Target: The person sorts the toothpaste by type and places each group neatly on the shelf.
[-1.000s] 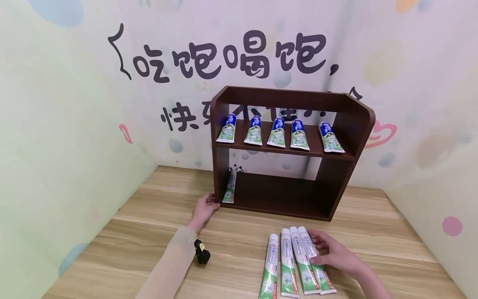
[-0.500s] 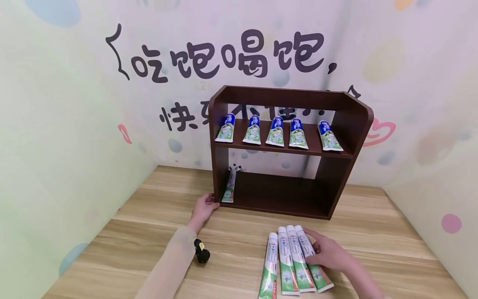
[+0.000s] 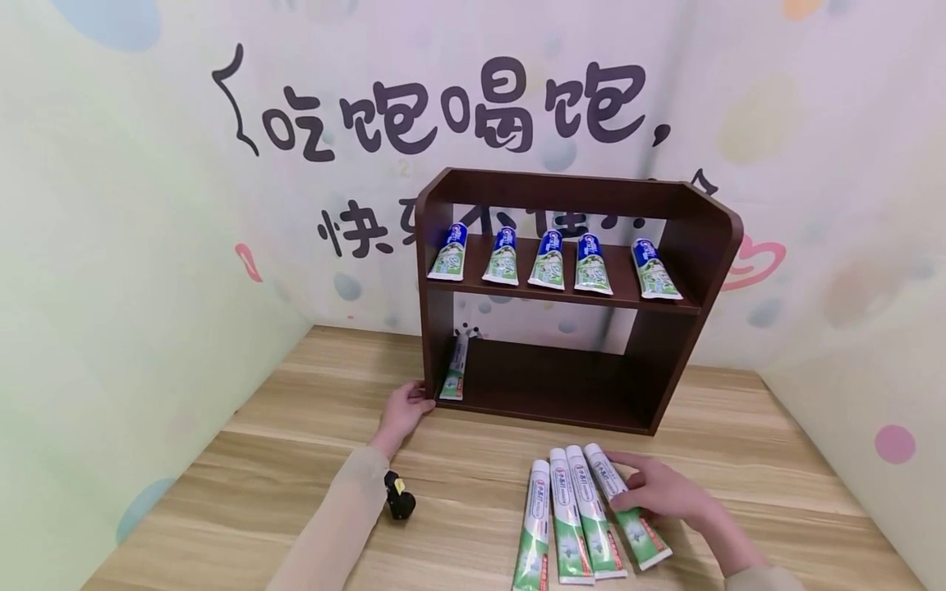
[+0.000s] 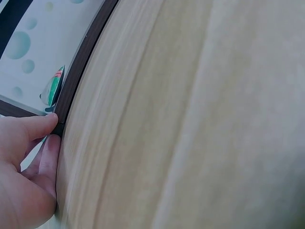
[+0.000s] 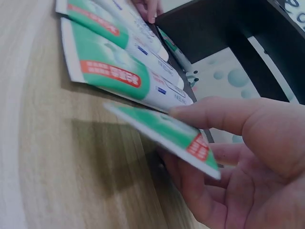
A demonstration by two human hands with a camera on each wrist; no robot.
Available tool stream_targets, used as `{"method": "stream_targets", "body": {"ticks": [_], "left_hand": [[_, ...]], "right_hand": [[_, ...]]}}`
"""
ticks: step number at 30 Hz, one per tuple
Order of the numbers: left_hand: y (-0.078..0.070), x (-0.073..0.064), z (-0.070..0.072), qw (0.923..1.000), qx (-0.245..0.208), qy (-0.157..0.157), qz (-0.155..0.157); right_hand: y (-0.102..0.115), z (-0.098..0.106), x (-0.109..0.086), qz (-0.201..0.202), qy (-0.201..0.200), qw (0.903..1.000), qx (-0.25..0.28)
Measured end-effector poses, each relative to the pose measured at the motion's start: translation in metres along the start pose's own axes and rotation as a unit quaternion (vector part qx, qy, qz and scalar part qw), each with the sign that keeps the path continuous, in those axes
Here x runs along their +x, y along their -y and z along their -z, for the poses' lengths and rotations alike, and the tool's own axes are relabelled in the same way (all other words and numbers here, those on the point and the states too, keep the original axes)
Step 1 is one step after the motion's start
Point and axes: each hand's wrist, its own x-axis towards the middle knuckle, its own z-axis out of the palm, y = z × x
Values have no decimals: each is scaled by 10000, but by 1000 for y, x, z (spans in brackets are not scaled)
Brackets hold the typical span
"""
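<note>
My right hand (image 3: pixel 668 490) pinches the rightmost green-and-white toothpaste tube (image 3: pixel 641 538) between thumb and fingers. In the right wrist view that tube (image 5: pixel 174 136) is tilted, its flat end raised over its shadow on the table. Several matching tubes (image 3: pixel 571 525) lie side by side to its left, caps toward the shelf. My left hand (image 3: pixel 403 416) grips the lower left front corner of the dark brown shelf (image 3: pixel 547 419); the left wrist view shows thumb and fingers (image 4: pixel 47 157) at that corner. One similar tube (image 3: pixel 455 373) stands inside the lower compartment, against the left side.
Several blue-and-green toothpaste tubes (image 3: pixel 548 261) lean in a row on the upper shelf level, with a wider gap before the rightmost. A small black object (image 3: pixel 400 497) is by the left wrist on the wooden table (image 3: pixel 259 492). Printed walls stand behind and at both sides.
The right hand has taken hold of the rightmost tube and drawn it apart from its neighbours, its lower end swinging right. The middle tubes shifted slightly left. The left hand stays at the shelf corner.
</note>
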Motion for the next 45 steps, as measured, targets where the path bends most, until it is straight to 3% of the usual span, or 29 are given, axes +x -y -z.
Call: {"method": "stream_targets", "body": {"ticks": [5, 13, 31, 45], "left_hand": [[-1, 1, 0, 10000, 27, -14, -39], [-2, 0, 1, 10000, 73, 12, -47], [1, 0, 0, 10000, 40, -24, 7], [0, -1, 1, 10000, 51, -1, 50]], "right_hand": [[-6, 6, 0, -53, 354, 9968, 713], [-13, 12, 1, -88, 757, 9880, 1345], [2, 23, 3, 177, 935, 9852, 1426], [32, 22, 28, 302, 680, 9890, 1275]]}}
